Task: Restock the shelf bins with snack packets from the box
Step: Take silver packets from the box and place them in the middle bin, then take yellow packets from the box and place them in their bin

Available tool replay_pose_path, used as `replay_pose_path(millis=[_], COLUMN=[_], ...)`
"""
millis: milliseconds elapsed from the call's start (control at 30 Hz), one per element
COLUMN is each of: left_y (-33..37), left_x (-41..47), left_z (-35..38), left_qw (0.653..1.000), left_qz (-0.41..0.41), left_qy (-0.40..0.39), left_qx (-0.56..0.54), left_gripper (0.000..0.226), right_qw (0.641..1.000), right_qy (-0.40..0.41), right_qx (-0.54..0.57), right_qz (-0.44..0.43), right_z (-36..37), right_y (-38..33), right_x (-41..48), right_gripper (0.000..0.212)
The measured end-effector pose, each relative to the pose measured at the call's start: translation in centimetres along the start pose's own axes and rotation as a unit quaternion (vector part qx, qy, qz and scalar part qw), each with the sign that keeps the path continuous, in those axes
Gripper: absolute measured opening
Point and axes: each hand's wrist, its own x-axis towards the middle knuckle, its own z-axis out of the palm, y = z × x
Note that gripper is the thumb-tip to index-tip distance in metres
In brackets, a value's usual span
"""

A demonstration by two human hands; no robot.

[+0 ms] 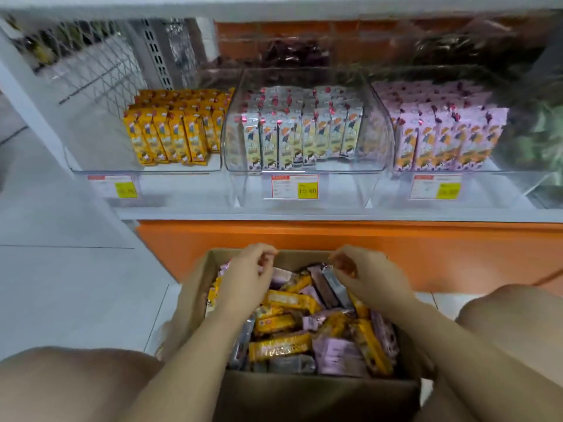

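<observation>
Head view, person crouched in front of a low shelf [304, 213].

- Cardboard box [316, 397] stands on the pale tiled floor [76, 284] between the person's knees, just in front of the orange panel [426, 248] under the shelf.
- The box is full of loose snack packets [280, 345], with yellow, pink and silver ones mixed and lying at all angles.
- Left hand [246, 275] is over the far left part of the box with its fingers curled inward. The picture is blurred, so whether it holds a packet cannot be told.
- Right hand [368, 275] is over the far right part with its fingers also curled. There is an orange-brown smear at the fingertips, and a grip can be neither confirmed nor ruled out.
- The two hands are near each other but apart. Both forearms reach in over the near edge of the box.

Three clear bins sit side by side on the shelf:
- Left bin [100, 141] has yellow packets [173, 132] standing upright, grouped toward its right side.
- Middle bin [373, 141] has silver-white packets [304, 132] upright in rows.
- Right bin [511, 178] has pink packets [441, 135] upright in rows.

Each bin front carries a price label [295, 186] with a yellow patch.
</observation>
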Motion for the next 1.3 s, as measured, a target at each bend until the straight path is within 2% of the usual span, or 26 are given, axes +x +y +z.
replay_pose_path(millis=[100, 167, 233, 333, 433, 533, 633, 733, 800, 900, 1033, 1167, 1233, 1300], left_y=[-3.4, -5.2, -6.6, -7.7, -8.0, -8.7, -8.9, -9.0, -9.0, -9.4, -9.6, -9.0, -9.1, -9.3], left_x=[-1.1, -1.4, -1.5, -1.3, -1.0, -0.7, -0.6, -0.2, 0.1, 0.7, 1.5, 2.3, 2.3, 2.2], left_z=[1.2, 1.2, 1.2, 1.4, 1.8, 1.7, 1.8, 2.1, 2.2, 1.8, 1.0, 0.6, 0.7, 0.8], left_qw=[0.992, 0.985, 0.974, 0.961, 0.956, 0.938, 0.917, 0.912, 0.911, 0.916, 0.917, 0.874, 0.869, 0.875], left_qz=[-0.063, -0.095, -0.138, -0.185, -0.217, -0.242, -0.232, -0.202, -0.193, -0.194, -0.172, -0.115, -0.115, -0.134], left_qy=[-0.088, -0.111, -0.133, -0.153, -0.138, -0.152, -0.197, -0.21, -0.217, -0.235, -0.269, -0.317, -0.331, -0.351], left_qx=[0.071, 0.096, 0.118, 0.141, 0.139, 0.198, 0.258, 0.288, 0.292, 0.263, 0.239, 0.349, 0.35, 0.306], left_gripper=[0.023, 0.028, 0.04, 0.056, 0.061, 0.064, 0.07, 0.075, 0.077, 0.078, 0.078, 0.082, 0.083, 0.082], right_qw=[0.994, 0.983, 0.973, 0.97, 0.969, 0.972, 0.986, 0.993, 0.995, 0.993, 0.988, 0.974, 0.968, 0.967], right_qy=[-0.076, -0.145, -0.181, -0.195, -0.198, -0.174, -0.09, -0.022, -0.013, -0.057, -0.118, -0.185, -0.217, -0.228], right_qx=[-0.057, -0.069, -0.031, 0.006, 0.01, 0.029, 0.057, 0.08, 0.096, 0.105, 0.103, 0.115, 0.112, 0.099], right_qz=[0.055, 0.089, 0.137, 0.143, 0.144, 0.158, 0.127, 0.081, 0.035, -0.003, 0.012, 0.055, 0.059, 0.058], right_z=[2.0, 3.5, 4.3, 5.1, 5.8, 6.3, 6.3, 5.7, 5.5, 6.4, 8.7, 10.5, 11.1, 11.8], right_y=[2.6, 4.4, 5.6, 6.2, 6.6, 7.2, 7.0, 5.8, 4.9, 4.1, 3.4, 2.8, 2.6, 2.5], right_x=[-1.2, -1.5, -1.5, -1.0, -0.7, -0.9, -1.1, -1.3, -1.2, -0.6, 0.6, 1.8, 2.1, 2.2], right_gripper=[0.011, 0.028, 0.048, 0.056, 0.065, 0.06, 0.04, 0.034, 0.033, 0.032, 0.037, 0.062, 0.073, 0.078])
